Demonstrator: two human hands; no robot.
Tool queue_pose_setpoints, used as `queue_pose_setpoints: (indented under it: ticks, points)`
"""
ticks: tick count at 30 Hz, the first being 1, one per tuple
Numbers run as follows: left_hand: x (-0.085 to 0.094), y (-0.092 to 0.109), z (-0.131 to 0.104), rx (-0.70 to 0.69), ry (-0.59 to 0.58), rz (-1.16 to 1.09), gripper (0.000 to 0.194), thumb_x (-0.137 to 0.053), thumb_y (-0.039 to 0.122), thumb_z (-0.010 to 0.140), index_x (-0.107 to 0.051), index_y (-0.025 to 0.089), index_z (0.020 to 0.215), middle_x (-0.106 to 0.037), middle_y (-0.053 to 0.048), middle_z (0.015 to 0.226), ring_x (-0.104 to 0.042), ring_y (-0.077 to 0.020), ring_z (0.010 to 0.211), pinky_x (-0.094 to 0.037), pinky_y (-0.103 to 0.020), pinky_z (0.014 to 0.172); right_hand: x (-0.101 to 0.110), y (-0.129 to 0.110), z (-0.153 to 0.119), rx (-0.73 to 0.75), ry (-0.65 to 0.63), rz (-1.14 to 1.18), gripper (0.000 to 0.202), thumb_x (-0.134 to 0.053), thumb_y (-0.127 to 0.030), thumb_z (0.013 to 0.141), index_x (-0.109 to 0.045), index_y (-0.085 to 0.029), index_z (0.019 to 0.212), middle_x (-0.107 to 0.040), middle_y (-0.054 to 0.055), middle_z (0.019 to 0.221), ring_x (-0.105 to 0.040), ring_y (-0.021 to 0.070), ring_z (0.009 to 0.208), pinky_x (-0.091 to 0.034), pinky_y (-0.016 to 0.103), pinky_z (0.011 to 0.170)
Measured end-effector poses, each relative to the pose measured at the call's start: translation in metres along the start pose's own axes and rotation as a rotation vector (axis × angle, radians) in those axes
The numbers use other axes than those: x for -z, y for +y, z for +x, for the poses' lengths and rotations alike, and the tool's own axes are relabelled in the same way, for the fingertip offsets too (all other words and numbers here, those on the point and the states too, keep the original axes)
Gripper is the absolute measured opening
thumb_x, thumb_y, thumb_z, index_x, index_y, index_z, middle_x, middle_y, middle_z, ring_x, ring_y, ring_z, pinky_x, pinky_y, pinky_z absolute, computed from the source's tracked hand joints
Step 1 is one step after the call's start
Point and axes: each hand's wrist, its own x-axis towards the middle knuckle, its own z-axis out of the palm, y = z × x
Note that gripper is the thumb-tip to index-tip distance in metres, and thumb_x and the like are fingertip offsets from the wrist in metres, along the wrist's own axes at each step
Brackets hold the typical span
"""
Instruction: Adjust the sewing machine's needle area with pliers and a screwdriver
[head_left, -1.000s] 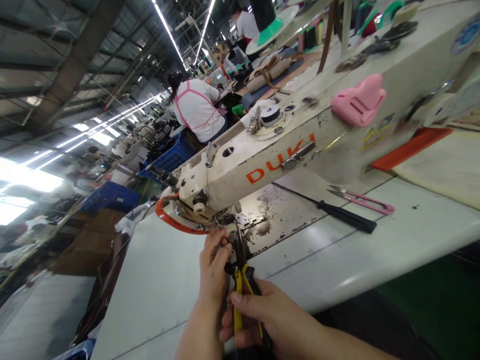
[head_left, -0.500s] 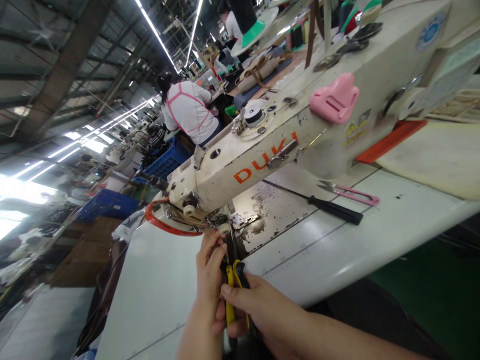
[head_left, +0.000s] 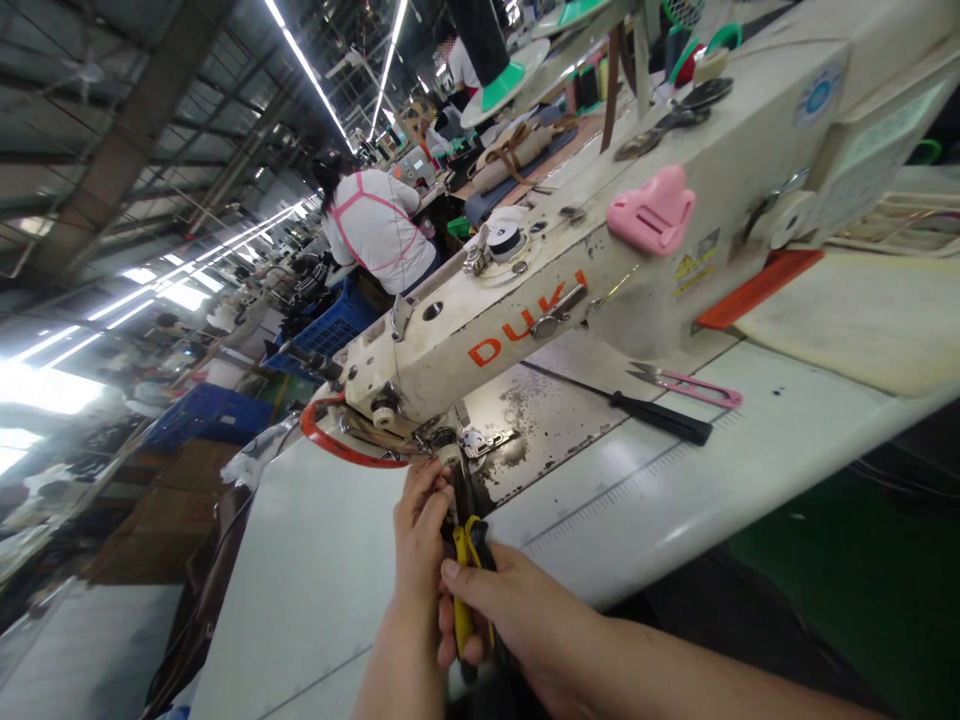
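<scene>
Yellow and black pliers (head_left: 463, 575) are gripped by their handles in my right hand (head_left: 510, 600), with their jaws pointing up at the needle area of a cream sewing machine (head_left: 465, 330). My left hand (head_left: 421, 525) is just left of the jaws, its fingers bent and pressed together by the round tension part (head_left: 448, 447) under the machine head. What its fingertips hold is hidden. A metal presser part (head_left: 491, 443) lies right of the jaws. An orange-red guard (head_left: 319, 440) curves at the machine's left end.
On the machine bed are a black screwdriver (head_left: 664, 417) and pink-handled thread snips (head_left: 697, 388). A pink holder (head_left: 651, 212) is fixed to the machine arm. Beyond are a blue crate (head_left: 330, 325) and a seated person in a white shirt (head_left: 379, 225).
The view has shifted slightly, so the machine's right side appears further left. Both hands stay in nearly the same place, and the fingers of my right hand are a little looser around the plier handles.
</scene>
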Motion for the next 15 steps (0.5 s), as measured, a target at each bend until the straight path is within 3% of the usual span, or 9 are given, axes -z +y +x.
queue_pose_setpoints:
  ticks: [5, 9, 15]
  points:
    - [0.002, -0.004, 0.001, -0.025, -0.020, -0.025, 0.028, -0.071, 0.035, 0.083, -0.078, 0.019, 0.105, -0.067, -0.009, 0.112, -0.063, -0.0247, 0.106, -0.051, -0.036, 0.096, -0.005, 0.004, 0.004, -0.015, 0.021, 0.078, 0.028, -0.062, -0.042, 0.092, -0.056, -0.017, 0.081, -0.058, -0.005, 0.060, -0.052, 0.0067, 0.045, -0.027, 0.022, 0.047]
    - [0.001, 0.004, 0.000, -0.010, -0.021, 0.008, 0.032, -0.070, 0.038, 0.082, -0.079, 0.019, 0.107, -0.066, -0.008, 0.110, -0.062, -0.0247, 0.105, -0.050, -0.036, 0.096, -0.010, 0.007, 0.006, -0.045, 0.020, 0.231, 0.031, -0.061, -0.047, 0.095, -0.051, -0.020, 0.083, -0.054, -0.007, 0.053, -0.047, 0.0076, 0.041, -0.030, 0.023, 0.048]
    - [-0.002, 0.013, -0.001, 0.004, -0.024, 0.026, 0.033, -0.069, 0.040, 0.082, -0.079, 0.019, 0.106, -0.066, -0.008, 0.108, -0.060, -0.0247, 0.104, -0.048, -0.036, 0.093, -0.008, 0.006, 0.002, -0.047, 0.059, 0.266, 0.038, -0.069, -0.052, 0.092, -0.049, -0.020, 0.086, -0.053, -0.007, 0.055, -0.046, 0.0066, 0.042, -0.033, 0.022, 0.050]
